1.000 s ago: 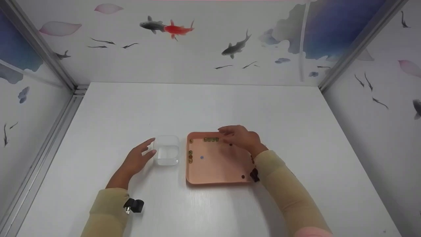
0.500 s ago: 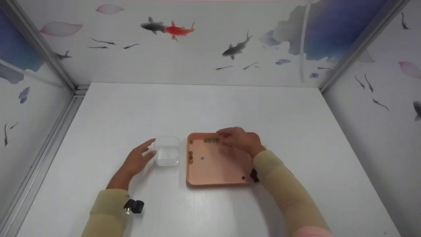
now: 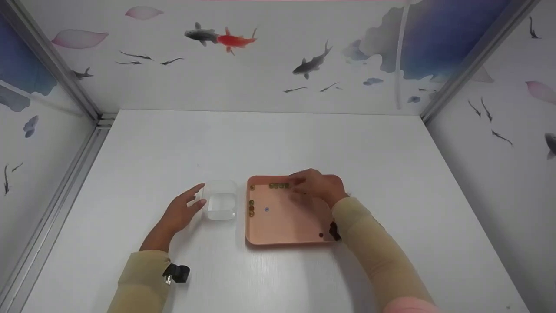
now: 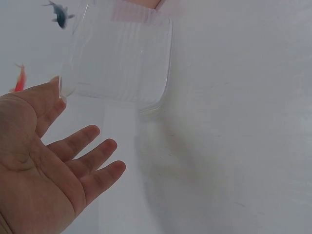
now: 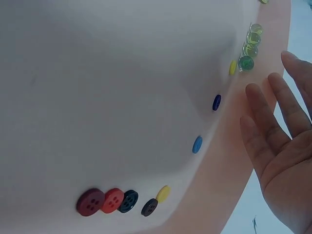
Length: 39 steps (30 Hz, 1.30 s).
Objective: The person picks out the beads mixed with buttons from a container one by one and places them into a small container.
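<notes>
My left hand (image 3: pixel 180 211) reaches to the left side of a clear plastic box (image 3: pixel 222 214), its fingers loosely extended. In the left wrist view, fingertips touch the box's corner. Over the far part of an orange tray (image 3: pixel 282 237) hovers my right hand (image 3: pixel 316 184), beside a row of glass marbles (image 3: pixel 279 185). Its fingers look extended and apart in the right wrist view, with nothing visible between them. Along the tray's edge there lie a yellow button (image 5: pixel 232 67), a dark blue button (image 5: pixel 217 102) and a light blue button (image 5: pixel 197 144).
More marbles (image 3: pixel 251 208) line the tray's left side, and a small blue round piece (image 3: pixel 266 209) lies near them. Toward the front right is a dark button (image 3: pixel 321 235). The right wrist view shows a maroon button (image 5: pixel 90 202) and a red button (image 5: pixel 113 200) among several others.
My right hand has shifted slightly nearer and now covers a dark button that showed beneath it a second ago. The left hand, box and marbles look unchanged.
</notes>
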Available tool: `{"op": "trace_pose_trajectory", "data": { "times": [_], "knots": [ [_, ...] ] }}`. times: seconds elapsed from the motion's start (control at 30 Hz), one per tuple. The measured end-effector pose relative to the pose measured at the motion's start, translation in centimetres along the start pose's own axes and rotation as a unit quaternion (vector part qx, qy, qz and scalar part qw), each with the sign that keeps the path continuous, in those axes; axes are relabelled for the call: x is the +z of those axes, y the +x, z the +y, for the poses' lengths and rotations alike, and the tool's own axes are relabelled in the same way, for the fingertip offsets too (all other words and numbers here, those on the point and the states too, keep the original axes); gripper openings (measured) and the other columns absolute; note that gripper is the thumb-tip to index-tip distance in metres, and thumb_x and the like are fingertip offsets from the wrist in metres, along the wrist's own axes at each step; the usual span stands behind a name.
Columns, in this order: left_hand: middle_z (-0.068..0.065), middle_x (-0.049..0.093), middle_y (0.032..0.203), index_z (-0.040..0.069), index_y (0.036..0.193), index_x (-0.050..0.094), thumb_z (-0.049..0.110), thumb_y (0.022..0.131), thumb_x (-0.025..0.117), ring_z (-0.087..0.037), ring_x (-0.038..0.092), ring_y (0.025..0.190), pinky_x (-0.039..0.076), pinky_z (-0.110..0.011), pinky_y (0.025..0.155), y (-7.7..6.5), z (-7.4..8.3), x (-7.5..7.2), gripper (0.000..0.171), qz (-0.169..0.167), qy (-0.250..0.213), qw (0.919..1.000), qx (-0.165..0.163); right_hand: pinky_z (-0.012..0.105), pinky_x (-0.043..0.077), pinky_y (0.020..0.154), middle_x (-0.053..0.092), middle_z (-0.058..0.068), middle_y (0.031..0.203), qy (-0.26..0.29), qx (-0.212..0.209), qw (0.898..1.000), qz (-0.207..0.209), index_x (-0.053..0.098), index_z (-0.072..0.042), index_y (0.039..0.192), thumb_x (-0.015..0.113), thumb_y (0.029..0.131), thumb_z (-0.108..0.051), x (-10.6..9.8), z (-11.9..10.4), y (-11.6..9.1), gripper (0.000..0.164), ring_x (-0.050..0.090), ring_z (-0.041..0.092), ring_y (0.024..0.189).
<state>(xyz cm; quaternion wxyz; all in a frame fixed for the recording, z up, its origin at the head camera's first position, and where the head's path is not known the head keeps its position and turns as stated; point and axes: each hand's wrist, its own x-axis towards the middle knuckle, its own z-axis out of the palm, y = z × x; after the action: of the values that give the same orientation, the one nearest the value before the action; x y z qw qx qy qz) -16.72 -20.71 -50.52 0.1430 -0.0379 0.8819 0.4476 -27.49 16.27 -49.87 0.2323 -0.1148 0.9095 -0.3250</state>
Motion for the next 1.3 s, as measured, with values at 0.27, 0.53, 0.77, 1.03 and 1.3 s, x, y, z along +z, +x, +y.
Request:
{"op": "trace_pose_trajectory", "data": {
  "times": [0.27,0.53,0.77,1.03,1.3],
  "knots": [
    [-0.020,0.027,0.156,0.018,0.153,0.030,0.032,0.102,0.049,-0.043,0.028,0.140,0.028,-0.062,0.109,0.1,0.0,0.0,0.056,0.002,0.011,0.9999,-0.007,0.042,0.039,0.103,0.064,-0.008,0.120,-0.036,0.025,0.999,0.003,0.069,-0.035,0.120,0.077,0.082,-0.037,0.1,-0.3,0.1,0.039,0.052,0.016,0.120],
    [-0.020,0.027,0.156,0.019,0.153,0.030,0.034,0.102,0.049,-0.043,0.028,0.140,0.028,-0.062,0.109,0.1,-0.2,0.1,0.057,0.004,0.016,0.9998,-0.009,0.041,0.042,0.102,0.063,-0.004,0.125,0.007,0.006,1.000,-0.015,0.069,-0.029,0.122,0.076,0.085,-0.029,0.5,0.0,0.4,0.038,0.051,0.019,0.121],
    [-0.021,0.027,0.156,0.017,0.153,0.030,0.031,0.102,0.050,-0.044,0.028,0.140,0.029,-0.062,0.108,0.0,-0.1,0.0,0.057,0.003,0.005,1.0000,-0.004,0.038,0.041,0.105,0.064,-0.008,0.123,0.075,-0.001,0.997,-0.032,0.067,-0.026,0.125,0.073,0.088,-0.020,0.8,0.3,0.6,0.039,0.051,0.015,0.123],
    [-0.021,0.025,0.156,0.017,0.153,0.030,0.032,0.101,0.050,-0.043,0.027,0.141,0.029,-0.061,0.109,0.0,-0.1,-0.1,0.058,-0.001,-0.002,1.0000,-0.003,0.038,0.041,0.106,0.064,-0.006,0.123,0.054,-0.006,0.998,-0.019,0.066,-0.024,0.126,0.074,0.087,-0.021,1.0,0.2,0.7,0.040,0.051,0.016,0.123],
    [-0.021,0.025,0.156,0.018,0.153,0.030,0.034,0.101,0.050,-0.044,0.027,0.140,0.029,-0.061,0.109,0.0,-0.1,0.0,0.058,0.000,-0.003,0.9999,-0.010,0.036,0.044,0.102,0.067,-0.007,0.115,0.050,0.002,0.999,-0.012,0.067,-0.024,0.124,0.071,0.088,-0.015,1.5,0.1,0.8,0.038,0.055,0.016,0.117]
  ]
}}
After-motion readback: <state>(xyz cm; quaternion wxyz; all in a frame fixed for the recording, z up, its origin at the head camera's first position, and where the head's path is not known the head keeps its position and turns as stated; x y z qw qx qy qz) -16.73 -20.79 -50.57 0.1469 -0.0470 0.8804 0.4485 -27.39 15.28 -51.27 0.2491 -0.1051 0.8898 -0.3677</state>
